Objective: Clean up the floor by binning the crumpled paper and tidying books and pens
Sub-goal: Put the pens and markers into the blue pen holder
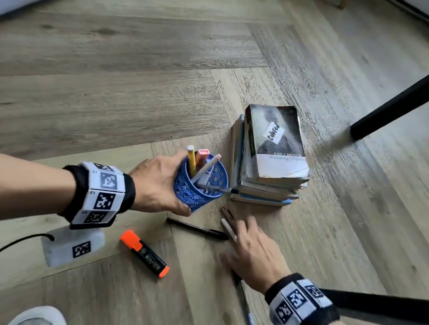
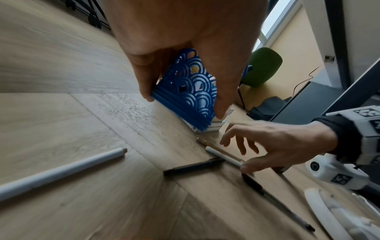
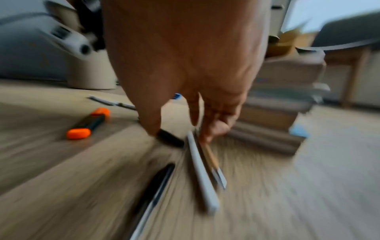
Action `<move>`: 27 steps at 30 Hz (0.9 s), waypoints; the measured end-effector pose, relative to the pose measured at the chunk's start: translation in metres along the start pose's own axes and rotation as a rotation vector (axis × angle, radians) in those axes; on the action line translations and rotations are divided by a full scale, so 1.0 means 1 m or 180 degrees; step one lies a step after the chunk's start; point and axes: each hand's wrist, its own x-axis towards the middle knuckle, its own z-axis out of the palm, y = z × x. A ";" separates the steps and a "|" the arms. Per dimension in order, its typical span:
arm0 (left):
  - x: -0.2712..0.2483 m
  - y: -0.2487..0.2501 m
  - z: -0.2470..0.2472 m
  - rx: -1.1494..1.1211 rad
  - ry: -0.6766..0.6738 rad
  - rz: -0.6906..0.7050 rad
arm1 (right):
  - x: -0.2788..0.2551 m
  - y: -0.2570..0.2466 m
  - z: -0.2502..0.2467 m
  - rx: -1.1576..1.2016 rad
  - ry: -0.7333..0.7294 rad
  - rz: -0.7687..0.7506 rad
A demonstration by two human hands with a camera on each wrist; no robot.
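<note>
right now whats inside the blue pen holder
The blue pen holder, gripped by the left hand, holds a yellow pen, a pink marker and a white pen. Their lower ends are hidden.

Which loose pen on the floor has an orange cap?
The orange highlighter, lying near the left hand; the other loose pens are black, white or brown.
</note>
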 end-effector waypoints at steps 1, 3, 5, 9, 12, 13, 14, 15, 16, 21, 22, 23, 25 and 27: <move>-0.001 -0.002 0.002 0.0136 -0.0046 -0.0023 | 0.003 0.004 0.010 0.0104 -0.0122 0.0354; -0.003 -0.003 0.005 0.0331 -0.0132 -0.0050 | 0.012 0.008 0.020 0.0357 -0.0133 0.0651; -0.002 -0.006 0.007 0.0435 -0.0175 -0.0083 | 0.020 0.007 0.022 0.0442 -0.0136 0.0643; -0.001 -0.010 0.008 0.0473 -0.0232 -0.0109 | 0.021 0.007 0.009 -0.0022 -0.0380 0.0387; 0.002 -0.013 0.008 0.0516 -0.0201 -0.0159 | 0.015 0.007 -0.006 0.0040 -0.0398 0.0294; 0.003 -0.013 0.007 0.0516 -0.0188 -0.0169 | 0.015 0.005 -0.014 0.0226 -0.0268 0.0252; 0.003 -0.014 0.006 0.0521 -0.0182 -0.0175 | 0.015 0.003 -0.024 0.0505 -0.0040 0.0186; 0.004 -0.015 0.005 0.0533 -0.0174 -0.0184 | 0.014 0.001 -0.034 0.0793 0.0288 0.0104; 0.005 -0.015 0.005 0.0547 -0.0164 -0.0189 | 0.013 -0.001 -0.048 0.1070 0.0702 0.0054; 0.006 -0.010 0.008 0.0636 -0.0202 -0.0157 | 0.022 -0.029 -0.110 0.3700 0.1809 0.0464; 0.007 -0.006 0.009 0.0644 -0.0220 -0.0135 | 0.028 -0.034 -0.111 0.4054 0.1592 0.0499; 0.008 -0.001 0.011 0.0648 -0.0233 -0.0107 | 0.033 -0.038 -0.107 0.4197 0.1344 0.0489; 0.011 0.007 0.013 0.0701 -0.0268 -0.0093 | 0.038 -0.042 -0.095 0.4227 0.1020 0.0550; 0.015 0.010 0.013 0.0815 -0.0314 -0.0171 | 0.037 -0.034 -0.086 0.3991 0.1229 0.0775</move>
